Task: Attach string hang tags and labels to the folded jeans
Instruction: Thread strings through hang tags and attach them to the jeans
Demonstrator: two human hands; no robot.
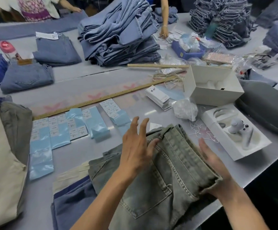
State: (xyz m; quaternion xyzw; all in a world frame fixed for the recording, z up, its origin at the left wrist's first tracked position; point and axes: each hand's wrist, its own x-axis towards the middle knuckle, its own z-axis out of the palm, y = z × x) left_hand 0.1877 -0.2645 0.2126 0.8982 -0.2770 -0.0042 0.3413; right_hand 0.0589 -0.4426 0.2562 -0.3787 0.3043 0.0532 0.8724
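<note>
Square the folded grey-green denim jeans at the tabletop's near edge. Left hand rests open-fingered on top; right hand, fingers straight, braces the side fold. Keep the waistband exposed for tagging.

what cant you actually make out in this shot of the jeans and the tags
Head view only:
- Print on the label sheets: too small and blurred to read.
- Whether the grey-green jeans already carry a hang tag: not visible, with the left hand over the waistband.
- Right hand: its fingers lie along the folded edge; lower palm hidden by denim.
- Stack of hang tags: text unreadable.
- Beige cloth: cut off by the left edge.
</note>
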